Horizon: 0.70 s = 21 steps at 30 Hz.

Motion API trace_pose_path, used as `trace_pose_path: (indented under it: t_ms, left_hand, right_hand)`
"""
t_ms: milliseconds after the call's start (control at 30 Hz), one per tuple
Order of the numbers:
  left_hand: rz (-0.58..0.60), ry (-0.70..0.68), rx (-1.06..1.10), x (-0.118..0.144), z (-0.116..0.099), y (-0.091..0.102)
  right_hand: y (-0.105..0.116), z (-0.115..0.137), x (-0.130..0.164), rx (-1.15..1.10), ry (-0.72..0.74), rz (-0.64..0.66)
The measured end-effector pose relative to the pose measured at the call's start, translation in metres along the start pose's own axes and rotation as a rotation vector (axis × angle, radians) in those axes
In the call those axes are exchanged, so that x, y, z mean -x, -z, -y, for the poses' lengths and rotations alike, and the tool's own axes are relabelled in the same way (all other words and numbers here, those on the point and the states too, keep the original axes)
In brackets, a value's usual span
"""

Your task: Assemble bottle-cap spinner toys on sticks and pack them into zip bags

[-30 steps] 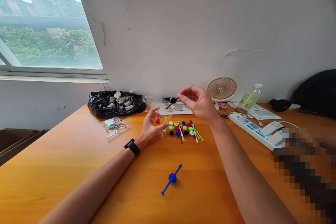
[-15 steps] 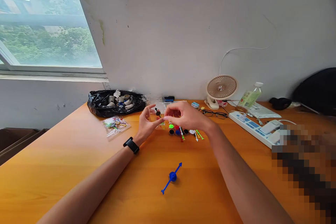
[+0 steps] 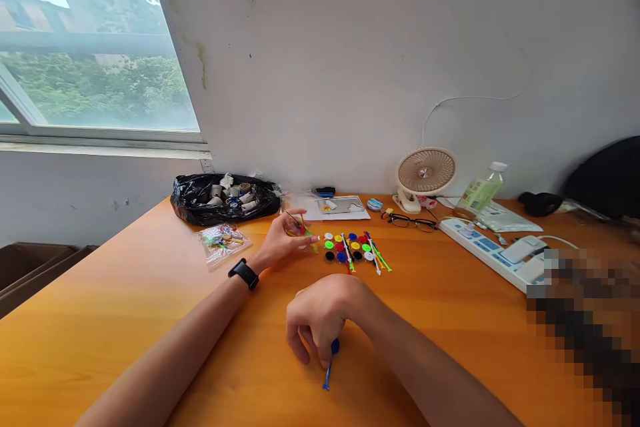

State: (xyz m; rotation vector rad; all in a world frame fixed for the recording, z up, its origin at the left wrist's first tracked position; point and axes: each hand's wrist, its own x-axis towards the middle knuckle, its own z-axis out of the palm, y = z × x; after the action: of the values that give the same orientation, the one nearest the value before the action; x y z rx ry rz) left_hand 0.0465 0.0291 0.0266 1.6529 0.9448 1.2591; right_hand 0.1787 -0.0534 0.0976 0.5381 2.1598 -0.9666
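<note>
My left hand [image 3: 285, 240], with a black watch on its wrist, curls around what looks like a clear plastic bag [image 3: 303, 235]. Red, green and dark slender pieces [image 3: 301, 223] show between its thumb and fingers; their lower parts are hidden. Nearer to me, my right hand [image 3: 320, 313] reaches down with its fingertips closed on a blue arrow spinner [image 3: 327, 377]. The spinner's tail and part of its round disc show below the fingers, while its pointed end is hidden behind the hand.
Coloured discs [image 3: 340, 247] stand in rows beside several plastic arrows [image 3: 377, 253]. A bag of small parts [image 3: 223, 242] and a black bag with cardboard tubes [image 3: 200, 213] lie at left. Eyeglasses [image 3: 410, 221], a fan [image 3: 426, 180], a bottle [image 3: 483, 193] and a power strip [image 3: 480, 247] are at right.
My right hand has moved from beside the left hand toward me, onto the blue arrow spinner. My left hand stays near its place, and the rows of discs are now uncovered.
</note>
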Motion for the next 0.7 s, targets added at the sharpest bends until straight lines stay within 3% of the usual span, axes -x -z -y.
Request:
trace_pose_path:
  t_ms: [100, 200, 367, 533, 700]
  left_hand:
    - [0.115, 0.03, -0.033, -0.001, 0.001, 0.004]
    - [0.066, -0.008, 0.015, 0.0, -0.003, 0.003]
    - [0.168, 0.018, -0.007, 0.002, 0.0, -0.002]
    - [0.162, 0.051, -0.071, 0.0, 0.003, -0.002]
    - [0.203, 0.092, -0.101, -0.002, 0.0, 0.004]
  right_hand:
    - [-0.001, -0.003, -0.004, -0.055, 0.009, 0.063]
    - [-0.001, -0.008, -0.003, -0.089, 0.026, 0.097]
    - [0.002, -0.013, 0.006, -0.093, 0.008, 0.058]
    - [0.0, -0.014, 0.007, -0.089, -0.12, 0.032]
    - [0.0, -0.008, 0.01, -0.058, -0.132, -0.006]
